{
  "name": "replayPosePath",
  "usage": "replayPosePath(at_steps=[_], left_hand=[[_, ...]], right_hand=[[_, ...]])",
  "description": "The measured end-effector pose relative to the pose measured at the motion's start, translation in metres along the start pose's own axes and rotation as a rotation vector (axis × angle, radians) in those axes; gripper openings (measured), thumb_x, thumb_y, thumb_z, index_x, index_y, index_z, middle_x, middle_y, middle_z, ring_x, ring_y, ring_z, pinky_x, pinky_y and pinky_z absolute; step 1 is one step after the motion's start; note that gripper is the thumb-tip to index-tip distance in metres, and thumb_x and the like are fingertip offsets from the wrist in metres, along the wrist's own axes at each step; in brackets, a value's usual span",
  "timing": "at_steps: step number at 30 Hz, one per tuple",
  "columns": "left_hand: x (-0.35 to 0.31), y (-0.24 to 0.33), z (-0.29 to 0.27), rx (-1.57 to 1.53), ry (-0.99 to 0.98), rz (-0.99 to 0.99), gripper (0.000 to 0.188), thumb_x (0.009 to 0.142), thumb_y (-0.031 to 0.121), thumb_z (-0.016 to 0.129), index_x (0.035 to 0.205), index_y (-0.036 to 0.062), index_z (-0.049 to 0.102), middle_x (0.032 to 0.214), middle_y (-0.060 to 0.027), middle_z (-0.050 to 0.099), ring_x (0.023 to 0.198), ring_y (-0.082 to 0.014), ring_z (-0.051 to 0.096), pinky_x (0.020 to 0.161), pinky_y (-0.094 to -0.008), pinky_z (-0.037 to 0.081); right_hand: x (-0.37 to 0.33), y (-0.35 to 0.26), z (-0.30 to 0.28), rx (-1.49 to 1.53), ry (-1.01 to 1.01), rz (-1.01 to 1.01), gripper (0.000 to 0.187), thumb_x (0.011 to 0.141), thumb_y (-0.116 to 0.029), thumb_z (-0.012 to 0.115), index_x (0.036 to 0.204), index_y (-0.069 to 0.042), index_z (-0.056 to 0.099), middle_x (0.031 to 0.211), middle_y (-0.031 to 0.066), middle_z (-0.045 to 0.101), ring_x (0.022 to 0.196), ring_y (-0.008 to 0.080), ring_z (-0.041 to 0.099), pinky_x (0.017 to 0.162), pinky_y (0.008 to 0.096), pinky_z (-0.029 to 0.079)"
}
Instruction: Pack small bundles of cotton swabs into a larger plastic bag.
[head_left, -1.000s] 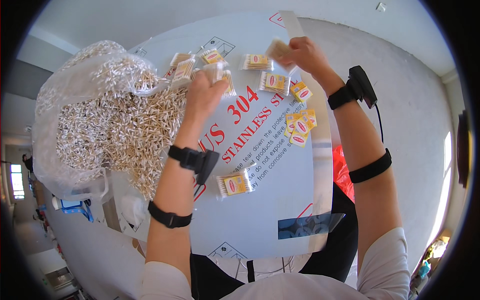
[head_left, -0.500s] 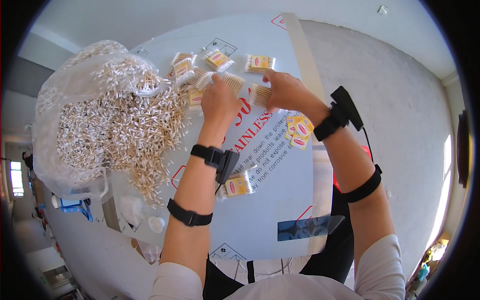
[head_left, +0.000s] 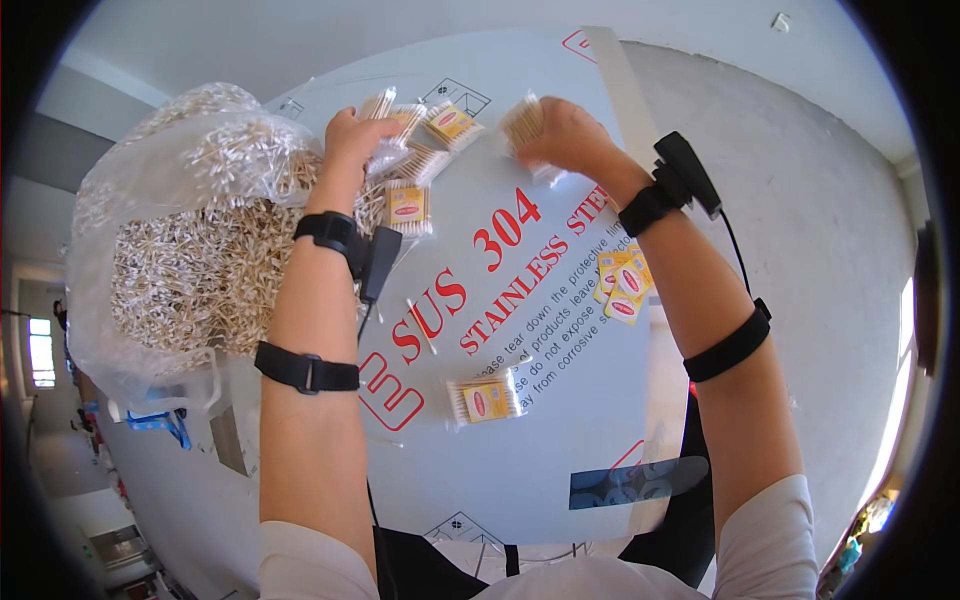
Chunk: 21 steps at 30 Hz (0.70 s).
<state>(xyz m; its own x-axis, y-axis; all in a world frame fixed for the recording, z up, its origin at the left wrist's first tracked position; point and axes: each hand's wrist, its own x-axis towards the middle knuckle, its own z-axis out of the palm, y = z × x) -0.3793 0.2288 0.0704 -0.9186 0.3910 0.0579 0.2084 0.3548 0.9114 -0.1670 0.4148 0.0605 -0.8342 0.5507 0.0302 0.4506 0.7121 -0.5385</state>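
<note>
My right hand (head_left: 572,138) is closed around clear packets of cotton swabs (head_left: 523,122) at the far side of the sheet-covered table; how many it holds is hidden. My left hand (head_left: 352,142) is at the far left, its thumb and fingers closed on a cotton swab packet (head_left: 377,104) tipped upright. Right beside that hand lie more packets, one with a yellow label (head_left: 452,125) and another nearer me (head_left: 407,207). A further labelled packet (head_left: 485,400) rests alone on the near middle of the table.
A large clear plastic bag (head_left: 95,290) lies open on the left, with a heap of loose cotton swabs (head_left: 190,270) spilling out. Several yellow label cards (head_left: 625,283) lie near the right edge. A dark translucent strip (head_left: 630,483) sits at the near right edge.
My left hand has moved left and away from me to the packets beside the bag. My right hand has moved farther away, and the packet that lay there alone no longer shows separately.
</note>
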Motion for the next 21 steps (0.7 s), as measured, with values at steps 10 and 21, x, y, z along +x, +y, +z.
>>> replayPosePath(at_steps=[10, 21], left_hand=[[-0.001, 0.017, 0.017, -0.003, -0.605, -0.142, 0.059, 0.066, 0.01, 0.086, 0.117, -0.002, 0.059, 0.105, -0.0115, 0.069, 0.093, -0.0222, 0.067, 0.084, -0.0315, 0.052], [-0.061, 0.049, 0.038, -0.242, -0.508, 0.031, 0.053, 0.061, -0.01, 0.078, 0.111, -0.0069, 0.06, 0.1, -0.0135, 0.068, 0.087, -0.0246, 0.069, 0.084, -0.0354, 0.055]], right_hand=[[0.018, -0.018, 0.016, 1.447, -0.048, 0.198, 0.034, 0.076, -0.008, 0.075, 0.105, 0.008, 0.064, 0.1, 0.0173, 0.069, 0.089, 0.0292, 0.07, 0.084, 0.0394, 0.058], [-0.041, -0.011, 0.024, 2.132, -0.067, 0.267, 0.041, 0.086, -0.018, 0.064, 0.121, 0.001, 0.057, 0.117, 0.0169, 0.064, 0.111, 0.0325, 0.061, 0.101, 0.0539, 0.047]])
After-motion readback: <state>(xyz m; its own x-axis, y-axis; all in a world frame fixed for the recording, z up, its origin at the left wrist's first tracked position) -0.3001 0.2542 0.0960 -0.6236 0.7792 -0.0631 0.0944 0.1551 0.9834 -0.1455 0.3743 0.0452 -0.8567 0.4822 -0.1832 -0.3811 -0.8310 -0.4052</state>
